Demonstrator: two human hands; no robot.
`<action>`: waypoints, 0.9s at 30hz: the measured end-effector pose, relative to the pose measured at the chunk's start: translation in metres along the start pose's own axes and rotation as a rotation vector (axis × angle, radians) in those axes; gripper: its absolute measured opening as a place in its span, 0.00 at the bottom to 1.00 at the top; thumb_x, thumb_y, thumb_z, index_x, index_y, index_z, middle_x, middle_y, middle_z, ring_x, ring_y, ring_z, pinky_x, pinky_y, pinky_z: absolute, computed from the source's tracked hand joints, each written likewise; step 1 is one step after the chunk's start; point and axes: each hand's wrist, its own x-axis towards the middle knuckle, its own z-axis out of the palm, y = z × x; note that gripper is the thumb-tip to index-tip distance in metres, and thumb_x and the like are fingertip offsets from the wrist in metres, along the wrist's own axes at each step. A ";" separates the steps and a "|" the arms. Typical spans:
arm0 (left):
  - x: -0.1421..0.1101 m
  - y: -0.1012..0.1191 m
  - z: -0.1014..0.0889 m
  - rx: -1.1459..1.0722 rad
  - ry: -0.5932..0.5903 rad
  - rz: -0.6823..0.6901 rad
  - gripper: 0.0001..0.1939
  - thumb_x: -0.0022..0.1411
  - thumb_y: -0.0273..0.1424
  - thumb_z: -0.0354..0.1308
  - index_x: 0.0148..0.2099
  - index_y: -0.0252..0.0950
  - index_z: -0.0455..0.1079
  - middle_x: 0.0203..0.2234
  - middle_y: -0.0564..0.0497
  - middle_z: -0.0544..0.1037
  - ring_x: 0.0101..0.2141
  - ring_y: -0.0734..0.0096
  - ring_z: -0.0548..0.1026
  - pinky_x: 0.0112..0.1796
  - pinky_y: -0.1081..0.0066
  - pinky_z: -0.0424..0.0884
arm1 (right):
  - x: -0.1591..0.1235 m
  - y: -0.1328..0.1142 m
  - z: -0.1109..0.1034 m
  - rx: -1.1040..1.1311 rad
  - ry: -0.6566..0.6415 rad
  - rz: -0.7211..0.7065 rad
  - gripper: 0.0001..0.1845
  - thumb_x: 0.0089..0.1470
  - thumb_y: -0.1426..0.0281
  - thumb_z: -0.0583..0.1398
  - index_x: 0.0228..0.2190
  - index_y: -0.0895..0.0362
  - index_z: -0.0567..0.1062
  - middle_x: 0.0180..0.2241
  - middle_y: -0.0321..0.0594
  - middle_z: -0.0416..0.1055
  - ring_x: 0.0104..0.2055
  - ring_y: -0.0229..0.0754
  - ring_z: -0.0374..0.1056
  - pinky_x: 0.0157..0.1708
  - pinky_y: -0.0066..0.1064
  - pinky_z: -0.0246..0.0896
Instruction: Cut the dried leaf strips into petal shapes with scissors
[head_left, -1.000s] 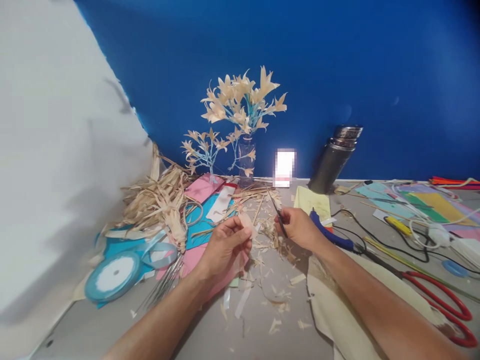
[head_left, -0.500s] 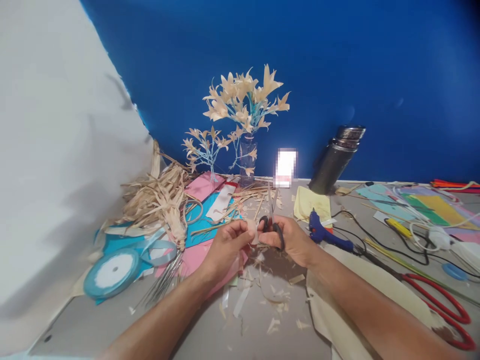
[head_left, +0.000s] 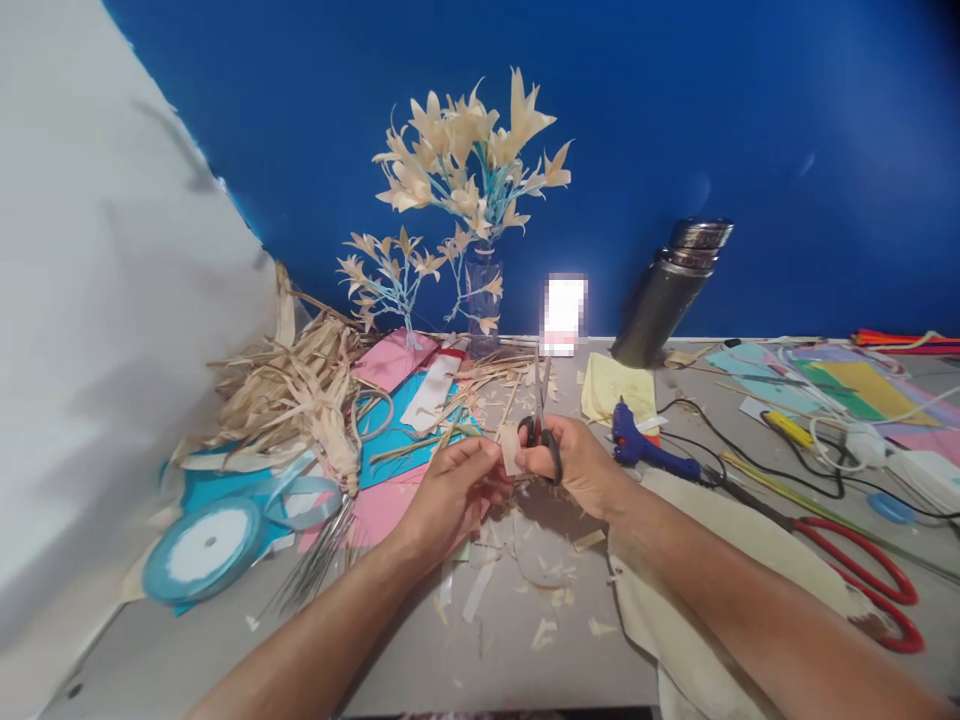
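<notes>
Between my two hands is a small pale piece of corn husk [head_left: 511,450], standing roughly upright. My left hand [head_left: 450,490] is closed, its thumb and fingertips pinching the left edge of that piece. Black-handled scissors [head_left: 551,455] sit in my right hand [head_left: 589,465], fingers through the loops and slightly parted blades pointing away. The right thumb tip lies against the husk piece's right edge. Under both hands, husk clippings [head_left: 551,590] are scattered over the grey table [head_left: 555,660].
Husk flowers [head_left: 465,170] stand in a clear bottle [head_left: 484,300]. At left lie a husk bundle [head_left: 300,380] and a blue ribbon roll [head_left: 202,550]. On the right are a blue glue gun [head_left: 652,450], red-handled scissors [head_left: 862,570] and cords; a dark flask [head_left: 667,300] leans behind.
The view has shifted a little, so the scene sits higher and further left. The husk piece now shows more of its flat face between my hands. Both hands keep their holds.
</notes>
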 end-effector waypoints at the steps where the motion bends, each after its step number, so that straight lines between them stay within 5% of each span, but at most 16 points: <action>1: 0.000 0.000 0.000 0.012 -0.005 -0.005 0.15 0.51 0.38 0.68 0.30 0.34 0.68 0.20 0.53 0.72 0.20 0.75 0.71 0.17 0.80 0.60 | 0.000 -0.001 0.000 -0.008 0.011 0.002 0.15 0.36 0.66 0.68 0.27 0.58 0.71 0.21 0.29 0.63 0.23 0.32 0.55 0.23 0.24 0.48; 9: -0.002 0.004 0.003 0.011 0.019 0.036 0.14 0.48 0.31 0.68 0.27 0.35 0.65 0.17 0.57 0.70 0.16 0.80 0.66 0.18 0.79 0.60 | 0.000 -0.002 0.002 -0.042 -0.073 -0.005 0.19 0.40 0.59 0.69 0.26 0.59 0.72 0.21 0.30 0.63 0.24 0.33 0.55 0.24 0.25 0.49; 14: -0.008 0.026 0.006 0.011 -0.002 0.099 0.12 0.50 0.31 0.66 0.28 0.36 0.64 0.20 0.53 0.74 0.21 0.72 0.73 0.23 0.75 0.66 | -0.002 -0.005 -0.005 -0.138 -0.314 -0.065 0.28 0.48 0.45 0.63 0.28 0.61 0.75 0.24 0.35 0.67 0.26 0.36 0.59 0.27 0.26 0.51; 18: -0.008 0.042 0.004 0.168 0.099 0.277 0.09 0.51 0.30 0.65 0.28 0.35 0.67 0.21 0.53 0.74 0.24 0.72 0.73 0.28 0.74 0.68 | -0.006 -0.007 -0.005 -0.139 -0.427 -0.125 0.33 0.48 0.42 0.61 0.34 0.61 0.76 0.31 0.41 0.72 0.33 0.41 0.65 0.33 0.28 0.56; 27: -0.002 0.042 0.004 0.216 0.113 0.394 0.08 0.51 0.30 0.64 0.26 0.34 0.68 0.22 0.51 0.76 0.25 0.70 0.75 0.32 0.71 0.70 | -0.006 0.002 -0.001 -0.189 -0.402 -0.108 0.35 0.46 0.38 0.59 0.25 0.60 0.75 0.22 0.40 0.71 0.24 0.38 0.63 0.25 0.27 0.52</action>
